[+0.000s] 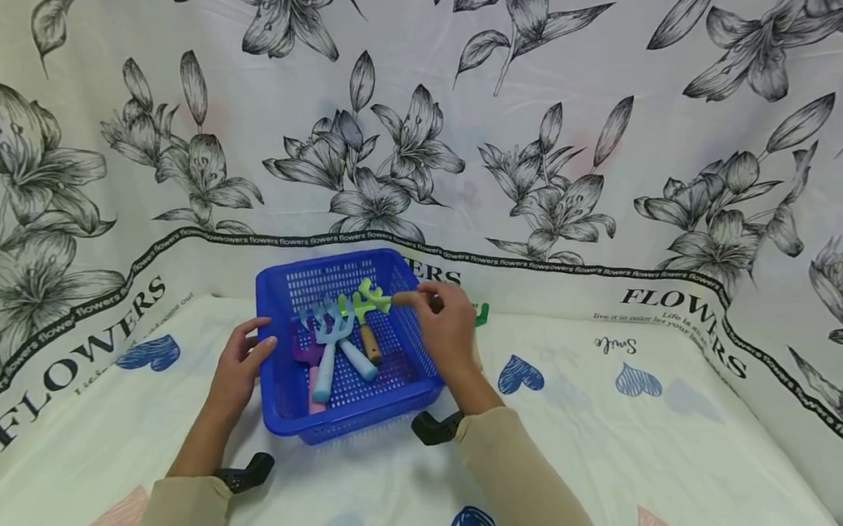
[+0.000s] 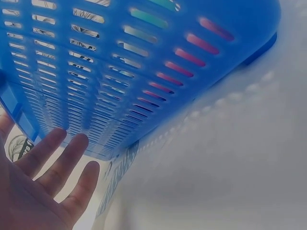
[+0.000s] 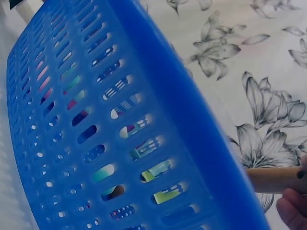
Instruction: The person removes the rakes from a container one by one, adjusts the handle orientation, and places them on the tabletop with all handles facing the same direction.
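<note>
Green tool [image 1: 377, 297] held at blue basket [image 1: 370, 417]

I see right hand [image 1: 444, 325] gripping its wooden handle [image 3: 272, 180], left hand [image 1: 235, 359] touching the rim. Basket perforated; inside, two light-blue forks [image 1: 324, 378], purple tool [image 1: 303, 348], second green tool [image 1: 369, 344] with wood handle.

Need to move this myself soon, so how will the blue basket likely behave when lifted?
The blue basket should feel light for its size, its walls being slotted. It probably holds its shape, as a broad rim stiffens it. Tilting may slide the garden tools, which lie loosely heaped inside.
</note>
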`<action>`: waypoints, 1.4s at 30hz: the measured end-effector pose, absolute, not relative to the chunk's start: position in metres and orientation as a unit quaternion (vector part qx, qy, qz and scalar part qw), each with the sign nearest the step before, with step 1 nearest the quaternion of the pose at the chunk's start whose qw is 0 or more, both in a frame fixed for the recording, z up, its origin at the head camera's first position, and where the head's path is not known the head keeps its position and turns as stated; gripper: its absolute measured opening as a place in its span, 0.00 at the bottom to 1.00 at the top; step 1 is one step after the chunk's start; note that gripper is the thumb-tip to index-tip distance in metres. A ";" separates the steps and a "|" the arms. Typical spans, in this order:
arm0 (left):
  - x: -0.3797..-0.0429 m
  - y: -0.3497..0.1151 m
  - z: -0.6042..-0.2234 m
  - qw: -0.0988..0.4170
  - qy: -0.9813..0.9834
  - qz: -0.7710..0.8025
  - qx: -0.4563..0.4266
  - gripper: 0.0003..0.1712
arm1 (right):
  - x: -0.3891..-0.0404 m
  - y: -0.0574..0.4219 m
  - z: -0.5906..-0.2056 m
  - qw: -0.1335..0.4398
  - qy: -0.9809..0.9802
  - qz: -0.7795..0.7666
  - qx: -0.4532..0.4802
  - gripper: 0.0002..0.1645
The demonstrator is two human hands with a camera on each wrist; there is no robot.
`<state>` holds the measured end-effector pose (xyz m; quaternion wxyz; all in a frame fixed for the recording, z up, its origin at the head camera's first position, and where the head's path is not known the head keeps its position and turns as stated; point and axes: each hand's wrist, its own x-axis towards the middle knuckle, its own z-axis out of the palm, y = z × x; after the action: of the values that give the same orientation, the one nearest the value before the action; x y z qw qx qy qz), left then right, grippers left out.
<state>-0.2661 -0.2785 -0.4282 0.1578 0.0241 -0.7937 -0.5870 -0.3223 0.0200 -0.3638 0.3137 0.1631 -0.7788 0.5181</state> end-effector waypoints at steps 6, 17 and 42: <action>-0.264 -0.278 -0.431 0.152 -0.795 -0.587 0.034 0.35 | -0.317 0.023 -0.364 0.373 -0.740 0.537 0.157 0.08; -0.266 -0.279 -0.430 0.151 -0.790 -0.593 0.026 0.34 | -0.311 0.038 -0.366 0.403 -0.697 0.576 0.139 0.10; -0.265 -0.278 -0.429 0.151 -0.790 -0.594 0.031 0.35 | -0.315 0.122 -0.399 0.424 -0.740 0.519 0.057 0.10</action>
<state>-0.2650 -0.2779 -0.4293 0.1509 0.0308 -0.7898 -0.5938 -0.3148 0.1216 -0.3995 0.4242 0.0566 -0.7399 0.5190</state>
